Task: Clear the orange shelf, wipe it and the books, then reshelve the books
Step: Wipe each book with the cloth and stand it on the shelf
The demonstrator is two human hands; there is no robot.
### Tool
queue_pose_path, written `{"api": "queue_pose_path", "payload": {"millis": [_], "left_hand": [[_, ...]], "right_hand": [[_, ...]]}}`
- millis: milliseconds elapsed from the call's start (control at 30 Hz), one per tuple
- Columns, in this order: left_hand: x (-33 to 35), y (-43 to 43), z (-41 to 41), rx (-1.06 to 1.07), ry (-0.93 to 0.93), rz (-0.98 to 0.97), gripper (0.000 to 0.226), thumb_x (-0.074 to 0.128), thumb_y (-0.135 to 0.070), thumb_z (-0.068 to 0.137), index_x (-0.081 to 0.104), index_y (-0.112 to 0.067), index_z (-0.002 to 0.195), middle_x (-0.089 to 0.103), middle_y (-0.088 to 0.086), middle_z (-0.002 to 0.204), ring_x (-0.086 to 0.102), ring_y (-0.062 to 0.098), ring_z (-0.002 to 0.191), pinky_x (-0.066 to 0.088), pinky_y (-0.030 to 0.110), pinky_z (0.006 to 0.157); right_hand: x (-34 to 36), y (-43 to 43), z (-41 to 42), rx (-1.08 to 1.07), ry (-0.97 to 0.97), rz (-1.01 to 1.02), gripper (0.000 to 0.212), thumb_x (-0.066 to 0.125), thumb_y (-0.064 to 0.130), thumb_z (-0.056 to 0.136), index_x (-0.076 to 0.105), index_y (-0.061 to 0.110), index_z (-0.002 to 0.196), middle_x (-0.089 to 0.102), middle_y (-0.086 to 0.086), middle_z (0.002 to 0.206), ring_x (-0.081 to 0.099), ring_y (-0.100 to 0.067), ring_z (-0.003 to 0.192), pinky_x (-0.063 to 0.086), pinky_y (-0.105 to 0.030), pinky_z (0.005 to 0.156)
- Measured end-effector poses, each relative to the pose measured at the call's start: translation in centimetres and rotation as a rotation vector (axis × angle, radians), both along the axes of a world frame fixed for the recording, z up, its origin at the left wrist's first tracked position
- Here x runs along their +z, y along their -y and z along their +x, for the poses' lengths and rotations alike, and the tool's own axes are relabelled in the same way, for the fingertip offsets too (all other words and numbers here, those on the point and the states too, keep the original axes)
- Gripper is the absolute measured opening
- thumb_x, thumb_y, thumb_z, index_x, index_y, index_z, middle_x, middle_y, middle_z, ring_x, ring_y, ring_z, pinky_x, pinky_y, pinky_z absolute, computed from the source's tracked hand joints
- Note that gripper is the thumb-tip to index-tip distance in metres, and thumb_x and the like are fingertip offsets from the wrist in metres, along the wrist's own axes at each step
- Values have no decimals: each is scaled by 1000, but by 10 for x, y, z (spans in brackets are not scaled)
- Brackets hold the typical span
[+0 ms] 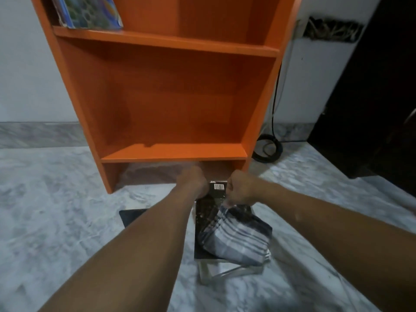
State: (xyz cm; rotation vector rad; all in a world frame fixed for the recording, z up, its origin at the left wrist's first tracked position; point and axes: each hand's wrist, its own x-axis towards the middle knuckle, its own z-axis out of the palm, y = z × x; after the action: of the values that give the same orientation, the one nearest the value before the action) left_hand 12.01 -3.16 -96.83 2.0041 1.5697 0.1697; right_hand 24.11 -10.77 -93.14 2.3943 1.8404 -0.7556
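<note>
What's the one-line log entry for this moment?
stage: wiping book; left hand: holds book; right hand: grips cloth on book; floor: other books; upper shelf: colourful book

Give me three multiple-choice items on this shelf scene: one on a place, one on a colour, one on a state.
1. Where is the colourful book?
A. on the upper board of the orange shelf, at its left
B. flat on the floor
C. under the lowest board

2. What colour is the cloth?
A. plain red
B. grey with dark checks
C. yellow

3. How is the shelf's middle compartment?
A. packed with books
B. bare of books
C. covered by a cloth

Key:
1 A: it leans on the upper board by the left wall.
2 B: the cloth, pinched by the right hand over the black book that the left hand grips, shows grey and dark checks.
3 B: only orange boards show there.
</note>
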Motion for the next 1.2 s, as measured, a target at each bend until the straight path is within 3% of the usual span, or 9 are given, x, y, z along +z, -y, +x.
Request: {"api": "queue_pose_path", "payload": {"millis": [167,333,433,600,733,800,1000,1133,1200], "left_hand": [[-27,-8,3,-41,-37,-10,32,64,-13,81,67,-9,113,69,15,109,68,33,97,57,35,72],[-43,-9,8,25,45,-61,25,67,-18,82,65,-12,106,68,16,109,65,36,100,57,39,79],[-48,-10,12,90,10,-62,17,74,-19,79,63,-10,89,69,15,103,67,34,99,56,34,79],[-52,-9,14,232,-13,-23,30,78,-19,74,68,-5,99,71,16,104,69,31,97,56,34,81],[-53,-13,8,290,25,-153,39,81,-23,74,65,-4,104,70,14,103,70,29,95,58,37,84],[-54,-16,4,336,166,-303,37,81,-24,75,65,-2,100,71,14,94,72,29,83,60,41,79],[-37,-12,-3,404,451,-608,35,55,-46,95,55,-11,90,53,5,81,49,16,71,45,28,65],[-18,-11,-6,379,448,-487,42,48,-50,96,58,-10,107,59,9,104,56,27,99,45,37,88],[-10,-8,-7,348,503,-491,27,49,-35,98,57,-10,100,60,11,98,58,27,94,47,37,82]], "right_hand": [[-58,28,-9,91,41,-168,85,88,47,61,45,14,127,56,-5,125,55,-27,114,48,-40,96],[-52,11,9,-56,-75,-29,47,85,34,66,67,10,103,69,-7,99,66,-25,93,56,-37,84],[-53,7,23,-220,-67,47,47,81,34,73,61,8,106,62,-7,99,62,-26,97,52,-33,81],[-69,13,20,-387,-62,97,49,79,36,77,54,11,111,62,-9,110,61,-27,104,44,-29,75],[-70,11,27,-650,-246,193,34,78,29,78,52,15,96,60,-8,95,62,-28,92,43,-28,71],[-77,10,28,-750,-377,238,27,78,23,77,55,12,88,62,-7,88,61,-26,82,48,-29,70],[-78,12,31,-803,-694,344,24,78,5,75,64,15,91,70,-10,93,68,-27,84,58,-43,83],[-65,23,35,-786,-821,402,30,77,-2,77,68,10,103,72,-11,97,69,-30,90,56,-49,89],[-58,28,35,-782,-847,419,29,77,-2,77,69,11,102,73,-10,98,68,-31,92,54,-50,91]]}}
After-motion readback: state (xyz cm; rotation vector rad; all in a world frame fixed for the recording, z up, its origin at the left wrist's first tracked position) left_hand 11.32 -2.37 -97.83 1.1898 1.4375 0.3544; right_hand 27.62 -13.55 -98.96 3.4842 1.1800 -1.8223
